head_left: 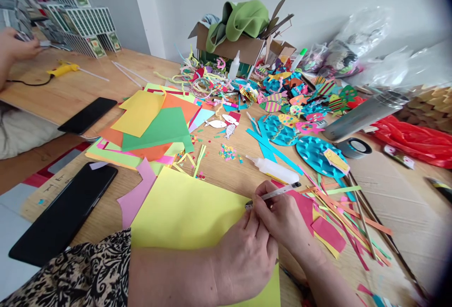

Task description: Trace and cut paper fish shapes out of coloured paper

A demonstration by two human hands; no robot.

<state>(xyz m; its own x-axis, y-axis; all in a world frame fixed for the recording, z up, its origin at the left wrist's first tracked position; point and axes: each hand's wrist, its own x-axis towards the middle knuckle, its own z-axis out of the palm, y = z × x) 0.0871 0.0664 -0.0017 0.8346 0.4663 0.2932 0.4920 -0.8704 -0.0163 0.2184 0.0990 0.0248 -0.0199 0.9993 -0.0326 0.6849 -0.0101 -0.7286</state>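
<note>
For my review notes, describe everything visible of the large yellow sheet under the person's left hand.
The yellow sheet looks like plain, thin paper, flat on the wooden table, with straight edges and no visible marks on its exposed part. A mauve paper piece lies by its left edge. The left hand and forearm lie across it, hiding much. The right hand holds a pen with its tip near the far right edge; whether it touches is unclear.

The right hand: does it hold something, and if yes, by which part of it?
Yes: the right hand holds a pen near its lower end, leaving the dark upper end free.
</note>
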